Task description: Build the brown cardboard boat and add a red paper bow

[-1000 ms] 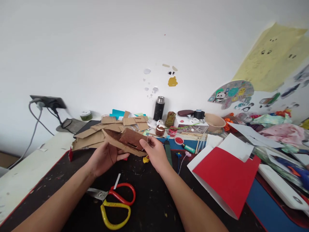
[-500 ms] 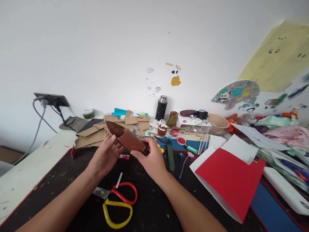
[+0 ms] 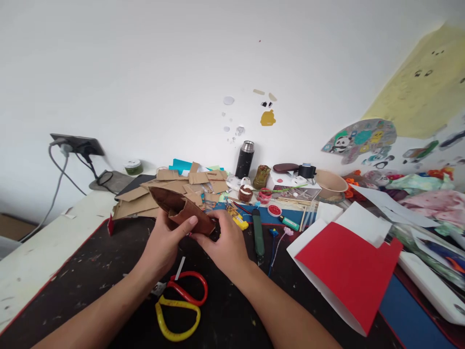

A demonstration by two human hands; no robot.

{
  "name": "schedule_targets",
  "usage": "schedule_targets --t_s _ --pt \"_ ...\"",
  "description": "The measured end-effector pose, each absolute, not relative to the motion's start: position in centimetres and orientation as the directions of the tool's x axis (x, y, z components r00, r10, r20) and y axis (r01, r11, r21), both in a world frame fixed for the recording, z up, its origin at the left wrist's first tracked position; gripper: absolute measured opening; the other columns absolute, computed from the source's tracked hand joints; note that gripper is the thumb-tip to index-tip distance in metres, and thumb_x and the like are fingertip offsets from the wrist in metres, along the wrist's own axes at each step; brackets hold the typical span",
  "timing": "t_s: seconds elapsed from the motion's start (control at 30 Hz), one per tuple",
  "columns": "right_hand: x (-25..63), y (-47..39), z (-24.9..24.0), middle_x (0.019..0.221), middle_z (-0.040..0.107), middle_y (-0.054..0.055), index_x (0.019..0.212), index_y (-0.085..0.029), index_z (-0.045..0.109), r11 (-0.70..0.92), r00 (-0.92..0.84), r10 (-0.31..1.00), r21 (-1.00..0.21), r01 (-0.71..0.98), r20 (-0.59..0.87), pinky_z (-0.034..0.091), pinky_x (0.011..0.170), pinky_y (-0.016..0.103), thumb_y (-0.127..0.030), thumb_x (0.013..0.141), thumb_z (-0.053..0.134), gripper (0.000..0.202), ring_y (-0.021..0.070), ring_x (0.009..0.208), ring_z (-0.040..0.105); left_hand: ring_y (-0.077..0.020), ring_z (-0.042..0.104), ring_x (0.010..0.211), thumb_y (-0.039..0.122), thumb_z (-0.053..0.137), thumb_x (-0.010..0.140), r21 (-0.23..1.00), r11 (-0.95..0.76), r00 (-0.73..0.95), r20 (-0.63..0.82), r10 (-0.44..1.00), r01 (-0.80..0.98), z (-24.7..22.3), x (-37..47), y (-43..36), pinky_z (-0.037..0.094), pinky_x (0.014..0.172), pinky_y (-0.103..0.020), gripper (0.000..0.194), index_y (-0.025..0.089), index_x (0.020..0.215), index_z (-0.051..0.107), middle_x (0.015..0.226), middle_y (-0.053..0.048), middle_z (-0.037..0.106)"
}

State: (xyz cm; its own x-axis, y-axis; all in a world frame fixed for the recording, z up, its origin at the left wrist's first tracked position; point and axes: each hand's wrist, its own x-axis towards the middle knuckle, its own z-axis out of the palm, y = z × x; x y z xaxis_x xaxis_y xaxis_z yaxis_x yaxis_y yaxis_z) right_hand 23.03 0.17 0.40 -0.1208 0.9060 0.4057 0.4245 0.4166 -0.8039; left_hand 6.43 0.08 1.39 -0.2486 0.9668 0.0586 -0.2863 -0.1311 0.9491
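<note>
A brown paper pouch (image 3: 194, 213) with a pointed flap is held up over the dark mat, its mouth gaping a little toward the upper left. My left hand (image 3: 167, 237) grips its left side, thumb laid across the front and the fingers hidden behind. At the right end, my right hand (image 3: 227, 237) pinches the pouch between thumb and fingers. Below the hands lie scissors (image 3: 179, 310) with one red and one yellow handle; my left forearm partly covers their blades. A narrow white strip (image 3: 179, 268) rests by the red handle.
Cardboard scraps (image 3: 136, 201) are heaped behind the hands. A green utility knife (image 3: 257, 232) lies to the right, with a red paper sheet (image 3: 348, 271) farther right. Along the wall stand a black thermos (image 3: 244, 161), small paint jars (image 3: 245, 193) and a beige bowl (image 3: 330, 183).
My left thumb has moved onto the front of the pouch, and the left fingers have closed around it. The pouch has tilted, showing its opening more, and shifted slightly left.
</note>
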Motion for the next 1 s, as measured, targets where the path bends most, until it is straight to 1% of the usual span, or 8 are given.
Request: schedule_targets --t_s 0.13,0.27,0.43,0.53,0.73,0.8,0.87,1.0 --pt "22.9 0.1 0.2 0.120 0.079 0.010 0.117 -0.028 0.066 0.386 -0.145 0.922 -0.820 0.423 0.359 0.057 0.100 0.049 -0.045 0.086 0.095 0.045 0.0346 0.113 0.075 -0.0364 0.074 0.117 0.048 0.107 0.062 0.958 -0.109 -0.216 0.051 0.975 -0.267 1.7 6.0 0.4 0.059 0.097 -0.043 0.075 0.025 0.123 0.069 0.119 -0.007 0.080" --pt "23.0 0.2 0.2 0.124 0.079 0.011 0.121 -0.027 0.067 0.369 -0.180 0.929 -0.845 0.388 0.323 0.057 0.103 0.050 -0.044 0.090 0.091 0.043 0.0344 0.118 0.075 -0.0363 0.074 0.117 0.048 0.105 0.066 0.980 -0.152 -0.222 0.121 0.968 -0.131 1.8 5.4 0.8 0.058 0.100 -0.042 0.069 0.025 0.121 0.072 0.118 -0.007 0.081" --pt "23.3 0.5 -0.1 0.125 0.079 0.011 0.126 -0.026 0.067 0.474 -0.161 0.880 -0.816 0.329 0.447 0.060 0.103 0.047 -0.045 0.101 0.079 0.034 0.0305 0.115 0.076 -0.0384 0.076 0.116 0.050 0.099 0.068 0.972 -0.200 -0.214 0.223 0.951 0.125 2.3 4.6 1.1 0.060 0.103 -0.048 0.065 0.025 0.118 0.068 0.118 -0.008 0.081" --pt "23.4 0.8 -0.3 0.120 0.080 0.011 0.128 -0.024 0.066 0.544 -0.134 0.837 -0.780 0.311 0.530 0.063 0.097 0.044 -0.044 0.103 0.076 0.034 0.0272 0.105 0.078 -0.0376 0.077 0.115 0.053 0.091 0.072 0.932 -0.223 -0.196 0.285 0.938 0.287 2.5 4.4 1.2 0.062 0.103 -0.051 0.062 0.024 0.121 0.065 0.119 -0.007 0.081" --pt "23.8 0.7 0.5 0.102 0.079 0.005 0.135 -0.024 0.065 0.653 -0.149 0.751 -0.691 0.309 0.643 0.062 0.076 0.031 -0.043 0.107 0.072 0.035 0.0161 0.070 0.071 -0.0331 0.079 0.102 0.054 0.086 0.081 0.849 -0.326 -0.111 0.403 0.908 0.415 2.1 4.0 1.0 0.066 0.091 -0.047 0.053 0.023 0.119 0.064 0.111 -0.007 0.080" --pt "23.9 0.4 0.7 0.099 0.078 0.003 0.139 -0.023 0.064 0.695 -0.184 0.713 -0.647 0.313 0.677 0.060 0.072 0.029 -0.045 0.110 0.070 0.037 0.0141 0.065 0.068 -0.0328 0.078 0.101 0.054 0.086 0.083 0.803 -0.382 -0.093 0.470 0.878 0.458 2.0 3.8 0.8 0.066 0.091 -0.048 0.053 0.023 0.120 0.063 0.112 -0.008 0.078" --pt "23.9 0.1 0.7 0.096 0.078 0.003 0.144 -0.023 0.063 0.735 -0.233 0.673 -0.599 0.317 0.702 0.059 0.069 0.027 -0.047 0.112 0.067 0.040 0.0135 0.063 0.066 -0.0349 0.077 0.111 0.052 0.087 0.084 0.714 -0.453 -0.086 0.578 0.811 0.534 2.0 3.6 0.7 0.064 0.099 -0.051 0.058 0.024 0.127 0.062 0.121 -0.010 0.075" --pt "23.8 -0.2 0.2 0.098 0.082 0.007 0.148 -0.021 0.062 0.796 -0.342 0.599 -0.490 0.357 0.724 0.060 0.075 0.029 -0.044 0.117 0.059 0.039 0.0169 0.073 0.074 -0.0355 0.074 0.121 0.042 0.084 0.090 0.504 -0.555 0.020 0.729 0.685 0.662 1.9 3.1 0.8 0.062 0.105 -0.052 0.060 0.026 0.141 0.057 0.130 -0.011 0.071"
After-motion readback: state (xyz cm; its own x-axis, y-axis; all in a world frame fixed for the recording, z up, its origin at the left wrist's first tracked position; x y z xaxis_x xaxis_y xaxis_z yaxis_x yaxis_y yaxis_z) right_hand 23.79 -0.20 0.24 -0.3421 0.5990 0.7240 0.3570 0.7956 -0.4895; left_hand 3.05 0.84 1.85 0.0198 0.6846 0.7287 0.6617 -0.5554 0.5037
